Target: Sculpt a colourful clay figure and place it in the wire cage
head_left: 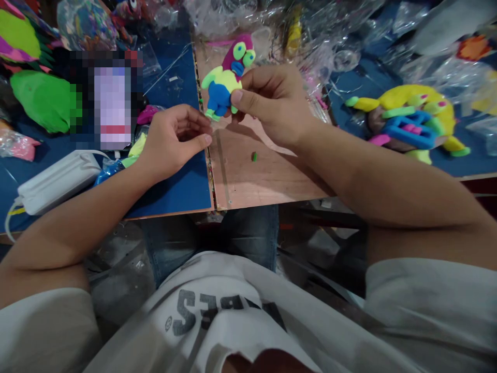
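My right hand (275, 101) pinches a small clay figure (227, 85) between thumb and fingers, above the wooden board. The figure has a magenta head, round green eyes with blue centres, a blue mouth, a pale yellow body and blue lower parts. It leans a little, and my fingers cover its right side. Just left of the figure's feet is my left hand (174, 134), its fingers loosely curled and the thumb apart from them, with nothing visible between. A tiny green piece of clay (254, 156) lies on the wooden board (264, 181) below the figure.
A yellow clay character (419, 116) lies at the right on blue. Green clay (42, 101), a pixelated phone-like object (113, 103) and a white power bank-like block (58, 181) with a cable are at left. Crumpled clear plastic bags (240, 18) crowd the back. The table's front edge runs near my lap.
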`<state>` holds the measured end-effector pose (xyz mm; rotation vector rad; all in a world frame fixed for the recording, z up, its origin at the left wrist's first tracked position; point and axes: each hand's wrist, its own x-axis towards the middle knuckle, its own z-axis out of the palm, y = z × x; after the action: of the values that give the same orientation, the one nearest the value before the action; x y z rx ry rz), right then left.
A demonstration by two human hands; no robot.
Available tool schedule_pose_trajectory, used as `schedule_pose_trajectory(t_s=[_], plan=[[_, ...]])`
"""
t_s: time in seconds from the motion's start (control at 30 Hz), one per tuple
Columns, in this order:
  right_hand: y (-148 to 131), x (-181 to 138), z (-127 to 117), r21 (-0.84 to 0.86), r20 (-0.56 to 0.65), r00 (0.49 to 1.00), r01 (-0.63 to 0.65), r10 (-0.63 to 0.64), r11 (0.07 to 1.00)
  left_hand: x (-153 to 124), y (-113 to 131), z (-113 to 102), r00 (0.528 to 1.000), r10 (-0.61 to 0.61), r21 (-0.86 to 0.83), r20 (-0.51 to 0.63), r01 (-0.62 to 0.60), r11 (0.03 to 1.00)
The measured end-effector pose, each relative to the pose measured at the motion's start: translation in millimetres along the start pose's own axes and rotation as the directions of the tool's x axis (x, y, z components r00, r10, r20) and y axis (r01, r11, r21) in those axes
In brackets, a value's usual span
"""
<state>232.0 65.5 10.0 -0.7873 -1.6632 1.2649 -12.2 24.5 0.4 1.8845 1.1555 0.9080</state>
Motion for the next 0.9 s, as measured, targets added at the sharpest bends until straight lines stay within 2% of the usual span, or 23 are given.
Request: schedule_pose_trajectory(t_s=[0.1, 0.2, 0.3, 0.4, 0.53, 0.6, 0.7, 0.8, 0.9], plan=[[1, 3, -3, 0.055, 0.034, 0.987, -0.158, 0.157, 0.986, 0, 1, -4, 0.998, 0.011, 0.051, -0.057, -0.008, 0.999], [4, 8, -10, 0.052, 0.111, 0.931, -0.355, 0.348, 0.933, 2, -1, -8, 0.993, -0.007, 0.027, -0.114, 0.01, 1.0], [7, 10, -15, 0.032, 0.127, 0.899, -0.425, 0.418, 0.904, 2, -5, -9, 0.999, 0.013, 0.055, -0.049, -0.01, 0.998], [4, 8, -15, -0.001, 0.12, 0.907, -0.406, 0.403, 0.914, 3, -9, -8, 0.998, 0.054, 0.112, 0.035, -0.058, 0.992], [-4, 5, -14, -0.123, 0.123, 0.926, -0.341, 0.356, 0.932, 3, -11, -8, 0.997, 0.072, 0.079, 0.025, -0.074, 0.994], [-8, 3, -13, -0.195, 0.11, 0.938, -0.305, 0.33, 0.932, 3, -9, -8, 0.998, 0.059, 0.125, 0.032, -0.062, 0.99], [-11, 1, -11, -0.253, 0.112, 0.949, -0.259, 0.294, 0.932, 0, -3, -9, 0.999, 0.038, 0.259, -0.035, -0.028, 0.966], [-9, 0, -9, -0.306, 0.138, 0.955, -0.211, 0.263, 0.928, -2, 0, -11, 0.99, 0.052, 0.3, -0.128, -0.012, 0.954], [-6, -2, -7, -0.353, 0.161, 0.95, -0.197, 0.267, 0.914, -2, -3, -10, 0.99, 0.087, 0.298, -0.112, -0.05, 0.953]])
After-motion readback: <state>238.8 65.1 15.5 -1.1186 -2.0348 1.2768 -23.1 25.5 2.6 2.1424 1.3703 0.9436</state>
